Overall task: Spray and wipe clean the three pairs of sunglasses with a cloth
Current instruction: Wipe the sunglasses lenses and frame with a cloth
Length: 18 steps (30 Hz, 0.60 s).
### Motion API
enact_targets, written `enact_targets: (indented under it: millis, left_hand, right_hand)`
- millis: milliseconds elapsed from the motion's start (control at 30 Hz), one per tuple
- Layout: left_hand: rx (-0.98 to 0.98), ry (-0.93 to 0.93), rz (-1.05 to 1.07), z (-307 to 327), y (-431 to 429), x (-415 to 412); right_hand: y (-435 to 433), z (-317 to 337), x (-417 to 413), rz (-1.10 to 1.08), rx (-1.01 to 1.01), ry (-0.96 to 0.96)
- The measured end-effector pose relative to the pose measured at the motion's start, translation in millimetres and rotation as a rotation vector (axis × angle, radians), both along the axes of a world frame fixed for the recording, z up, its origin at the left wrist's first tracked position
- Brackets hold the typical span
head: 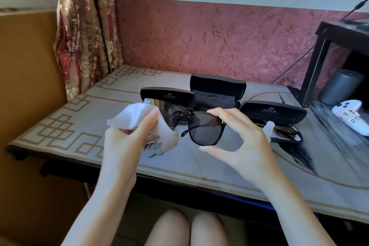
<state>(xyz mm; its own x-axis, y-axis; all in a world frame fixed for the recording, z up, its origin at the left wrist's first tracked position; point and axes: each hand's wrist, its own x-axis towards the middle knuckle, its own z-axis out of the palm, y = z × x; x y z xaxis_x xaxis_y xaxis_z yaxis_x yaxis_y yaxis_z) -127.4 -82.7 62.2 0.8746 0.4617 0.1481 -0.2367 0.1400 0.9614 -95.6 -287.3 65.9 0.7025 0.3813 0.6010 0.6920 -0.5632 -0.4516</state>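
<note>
Left hand (123,142) grips cloth (133,116) against 1 lens of sunglasses (207,130); right hand (245,142) pinches frame, pair held above table (60,126). Second pair (283,133) lies in right case (273,110). Third unseen. Judgement: wiping midway, cannot tell how many done.

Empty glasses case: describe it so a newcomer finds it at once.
On the patterned table stand three open black cases. It is the middle case, set farthest back. Unlike the left case and right case, each holding sunglasses, it holds only dark cloth.
</note>
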Motion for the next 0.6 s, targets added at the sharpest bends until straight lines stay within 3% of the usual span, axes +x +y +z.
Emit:
enact_targets:
  millis: [100,333,600]
  left_hand:
    - [-0.02,-0.005,0.013,-4.2,4.6,1.7]
    - [-0.086,0.027,0.008,-8.8,14.8,-0.1]
    - [-0.094,0.057,-0.014,-0.8,9.5,6.6]
  right_hand:
    - [-0.7,-2.2,0.9,-0.11,-0.046,0.077]
    - [-1.3,-1.9,-1.7,-0.098,-0.036,0.135]
    - [2.2,0.3,-1.5,-0.041,-0.056,-0.002]
